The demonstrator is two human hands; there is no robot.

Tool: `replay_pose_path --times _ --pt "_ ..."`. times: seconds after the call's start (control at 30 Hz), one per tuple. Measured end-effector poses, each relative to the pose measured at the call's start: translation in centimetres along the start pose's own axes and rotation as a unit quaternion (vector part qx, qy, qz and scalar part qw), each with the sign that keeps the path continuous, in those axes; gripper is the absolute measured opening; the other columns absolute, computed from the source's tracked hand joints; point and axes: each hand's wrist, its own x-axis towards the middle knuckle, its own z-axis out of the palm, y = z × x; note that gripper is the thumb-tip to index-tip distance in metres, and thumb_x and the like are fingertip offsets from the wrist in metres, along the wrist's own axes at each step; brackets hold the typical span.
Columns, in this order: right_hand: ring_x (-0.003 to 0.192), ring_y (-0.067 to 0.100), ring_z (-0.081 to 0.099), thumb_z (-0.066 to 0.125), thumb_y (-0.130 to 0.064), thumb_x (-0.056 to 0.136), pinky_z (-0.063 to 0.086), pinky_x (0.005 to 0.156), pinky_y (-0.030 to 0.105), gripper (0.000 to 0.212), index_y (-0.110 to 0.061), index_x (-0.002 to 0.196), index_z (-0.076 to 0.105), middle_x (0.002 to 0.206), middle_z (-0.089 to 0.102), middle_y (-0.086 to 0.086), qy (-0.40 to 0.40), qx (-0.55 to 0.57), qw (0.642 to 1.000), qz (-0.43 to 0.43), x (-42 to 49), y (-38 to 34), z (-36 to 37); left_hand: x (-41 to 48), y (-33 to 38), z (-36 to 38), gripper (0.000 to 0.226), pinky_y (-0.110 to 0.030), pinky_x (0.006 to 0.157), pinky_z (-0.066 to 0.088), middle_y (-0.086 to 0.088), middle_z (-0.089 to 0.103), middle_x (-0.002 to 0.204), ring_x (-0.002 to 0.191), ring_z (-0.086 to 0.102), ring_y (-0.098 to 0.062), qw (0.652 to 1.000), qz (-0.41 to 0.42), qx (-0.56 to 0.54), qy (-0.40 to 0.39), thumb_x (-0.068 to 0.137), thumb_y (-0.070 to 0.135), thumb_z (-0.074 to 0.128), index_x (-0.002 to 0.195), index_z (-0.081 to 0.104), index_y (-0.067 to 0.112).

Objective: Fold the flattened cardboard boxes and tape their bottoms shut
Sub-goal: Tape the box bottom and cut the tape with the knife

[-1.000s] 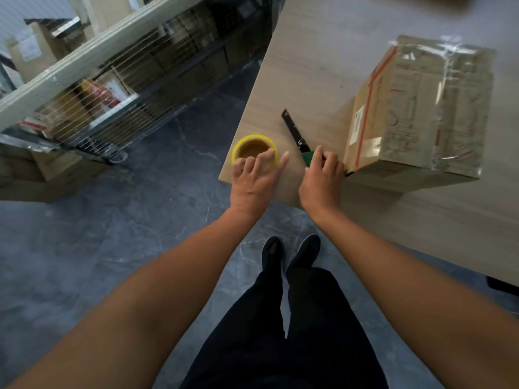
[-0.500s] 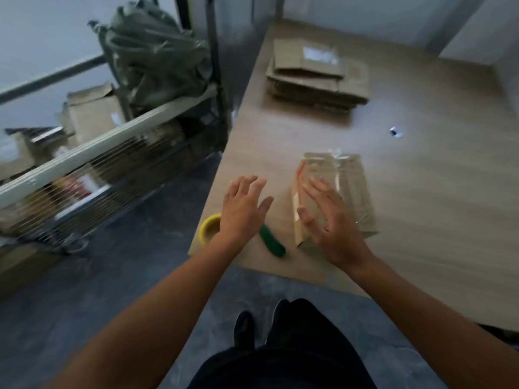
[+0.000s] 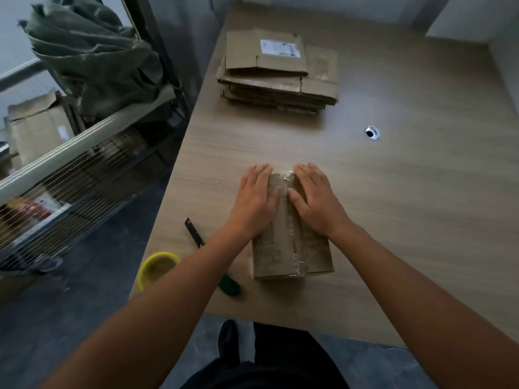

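Right of the box (image 3: 292, 256) the desk (image 3: 415, 209) is bare wood — the widest lane for a hand; only a cable hole (image 3: 372, 133) sits well beyond it. Behind the box a free strip, then the stack of flattened boxes (image 3: 276, 77). Left of the box is tight — cutter (image 3: 193, 233) and tape roll (image 3: 157, 266) near the desk edge. Box top: left hand (image 3: 254, 203) and right hand (image 3: 317, 200) lie flat.

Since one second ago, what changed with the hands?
The left hand lifted off the yellow tape roll, the right hand off the green-handled cutter; both moved forward and press flat on the taped brown cardboard box. Roll, cutter and flattened-box stack stayed put.
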Motion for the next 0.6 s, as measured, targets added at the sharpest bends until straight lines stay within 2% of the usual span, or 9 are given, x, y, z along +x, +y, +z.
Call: replay_pose_path --times 0.1,0.17,0.23,0.33,0.4,0.43,0.5,0.57,0.6 --pt "0.136 0.024 0.028 0.04 -0.055 0.096 0.03 0.115 0.04 0.069 -0.017 0.155 0.036 0.145 0.043 0.002 -0.012 0.013 1.0 -0.003 1.4 0.9 -0.5 1.0 0.3 -0.4 0.065 -0.033 0.124 0.016 0.005 0.01 0.168 0.154 0.008 -0.011 0.991 -0.071 -0.117 -0.01 0.106 0.032 0.047 0.162 0.016 0.019" --pt "0.126 0.024 0.03 0.042 -0.055 0.098 0.034 0.105 0.04 0.065 -0.027 0.155 0.032 0.136 0.045 -0.002 -0.04 -0.024 0.999 -0.018 2.2 1.1 -0.9 1.5 0.3 -0.7 0.065 -0.036 0.124 0.019 0.004 0.01 0.169 0.154 0.011 -0.011 0.979 -0.115 -0.165 -0.023 0.108 0.034 0.044 0.163 0.011 0.021" --pt "0.12 0.024 0.033 0.041 -0.056 0.1 0.04 0.101 0.041 0.056 -0.031 0.15 0.039 0.132 0.049 -0.003 -0.057 -0.077 0.995 -0.039 3.0 1.0 -1.3 1.5 0.4 -0.6 0.065 -0.033 0.12 0.026 0.003 0.01 0.169 0.153 0.014 -0.012 0.965 -0.148 -0.212 -0.04 0.108 0.036 0.041 0.163 0.007 0.026" --pt "0.112 0.021 0.043 0.039 -0.057 0.1 0.045 0.09 0.041 0.045 -0.023 0.122 0.059 0.12 0.057 -0.003 -0.063 -0.087 0.993 -0.04 3.5 0.9 -1.4 1.4 0.4 0.1 0.064 -0.017 0.104 0.028 0.001 0.008 0.17 0.143 0.016 -0.002 0.957 -0.171 -0.23 -0.046 0.11 0.036 0.037 0.163 0.001 0.029" --pt "0.109 0.021 0.047 0.04 -0.057 0.1 0.042 0.082 0.038 0.042 -0.022 0.108 0.061 0.11 0.061 -0.004 -0.07 -0.068 0.995 -0.011 3.9 0.8 -1.5 1.4 0.8 0.1 0.064 -0.008 0.093 0.03 -0.001 0.008 0.17 0.137 0.017 0.0 0.957 -0.177 -0.224 -0.042 0.11 0.037 0.033 0.163 -0.002 0.029" --pt "0.109 0.021 0.048 0.039 -0.057 0.1 0.041 0.08 0.037 0.043 -0.021 0.104 0.062 0.108 0.063 -0.003 -0.07 -0.065 0.995 0.003 4.0 0.6 -1.5 1.5 1.2 -0.1 0.064 -0.009 0.095 0.031 -0.002 0.007 0.17 0.139 0.018 -0.002 0.957 -0.183 -0.22 -0.044 0.111 0.038 0.031 0.162 -0.006 0.029" --pt "0.117 0.023 0.047 0.039 -0.056 0.101 0.043 0.086 0.039 0.045 -0.02 0.108 0.065 0.113 0.065 0.0 -0.058 -0.072 0.996 0.012 4.1 0.5 -1.3 1.5 1.7 -0.6 0.067 -0.024 0.108 0.032 -0.005 0.006 0.17 0.147 0.02 -0.012 0.954 -0.212 -0.205 -0.048 0.109 0.047 0.027 0.161 -0.012 0.029" --pt "0.137 0.026 0.037 0.04 -0.051 0.103 0.038 0.107 0.044 0.049 -0.016 0.13 0.061 0.137 0.058 0.004 -0.019 -0.057 0.998 0.0 3.5 0.6 -0.7 0.5 2.2 -0.9 0.071 -0.043 0.123 0.024 -0.006 0.003 0.171 0.154 0.014 -0.022 0.959 -0.238 -0.153 -0.024 0.106 0.057 0.022 0.161 -0.012 0.027" --pt "0.145 0.026 0.027 0.041 -0.047 0.104 0.03 0.116 0.043 0.053 -0.012 0.141 0.053 0.148 0.05 0.006 0.016 -0.026 1.0 -0.008 2.7 0.7 -0.6 -0.5 2.5 -1.0 0.072 -0.047 0.126 0.016 -0.003 -0.001 0.171 0.156 0.006 -0.02 0.966 -0.229 -0.124 -0.001 0.106 0.058 0.022 0.162 -0.009 0.024"
